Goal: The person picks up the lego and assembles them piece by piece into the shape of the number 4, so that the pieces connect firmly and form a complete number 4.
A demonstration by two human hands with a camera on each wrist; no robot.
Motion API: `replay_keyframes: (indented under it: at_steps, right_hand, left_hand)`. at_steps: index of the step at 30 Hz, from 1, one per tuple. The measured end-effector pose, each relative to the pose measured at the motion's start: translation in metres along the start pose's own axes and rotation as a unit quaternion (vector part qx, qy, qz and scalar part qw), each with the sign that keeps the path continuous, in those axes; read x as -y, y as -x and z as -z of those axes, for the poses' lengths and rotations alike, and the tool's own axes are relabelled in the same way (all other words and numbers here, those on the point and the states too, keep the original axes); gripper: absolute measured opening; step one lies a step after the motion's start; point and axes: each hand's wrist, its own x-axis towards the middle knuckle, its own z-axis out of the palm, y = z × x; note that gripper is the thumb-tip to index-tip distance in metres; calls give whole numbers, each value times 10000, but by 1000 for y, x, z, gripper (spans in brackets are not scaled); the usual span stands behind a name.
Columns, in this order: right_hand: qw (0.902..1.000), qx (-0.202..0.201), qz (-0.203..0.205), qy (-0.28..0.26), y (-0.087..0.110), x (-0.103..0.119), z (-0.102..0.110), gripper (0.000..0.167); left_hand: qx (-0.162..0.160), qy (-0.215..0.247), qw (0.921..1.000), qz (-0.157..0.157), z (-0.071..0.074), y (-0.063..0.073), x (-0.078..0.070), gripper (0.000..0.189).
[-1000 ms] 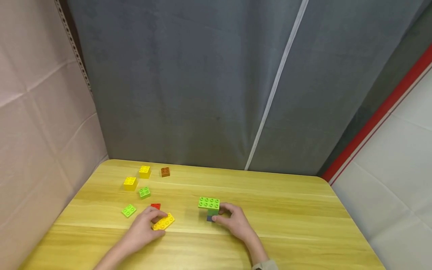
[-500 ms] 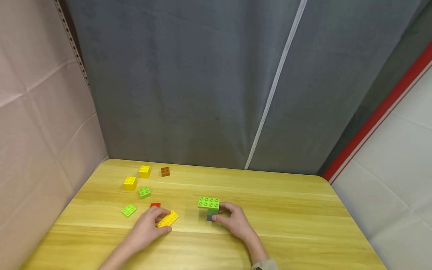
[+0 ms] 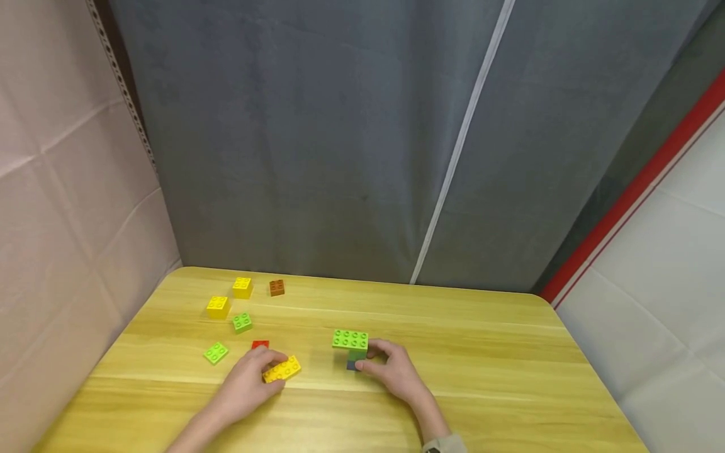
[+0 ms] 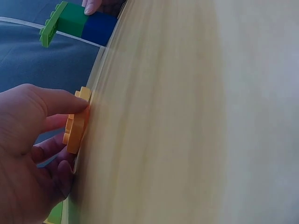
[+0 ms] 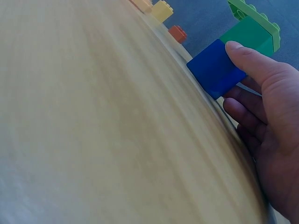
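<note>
The left grip (image 3: 249, 379) pinches a long yellow brick (image 3: 287, 367), a red brick (image 3: 260, 344) just beyond; the right grip (image 3: 396, 372) holds a green-and-blue stack (image 3: 350, 340).

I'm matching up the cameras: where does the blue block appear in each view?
Head: blue block, lower middle, partly hidden.
Left wrist: blue block, near the top, left of centre.
Right wrist: blue block, upper half, right of centre.
Shared landmark: light green plate, joined to it by the darker green block.
</note>
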Motion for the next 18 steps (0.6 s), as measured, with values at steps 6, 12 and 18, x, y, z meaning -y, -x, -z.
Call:
replay_keyframes:
  at_steps: [6,12,18]
  right_hand:
    - [10000,-43,-34,7,0,1,1,42]
    - [10000,-48,-11,40,0,0,0,41]
    - [10000,-36,15,8,0,-1,-1,41]
  left_hand:
    - [141,340,9993,-70,2,0,0,38]
    - [241,645,9974,-192,2,-2,-1,37]
    - [-61,926,9954,-242,2,-2,-9,36]
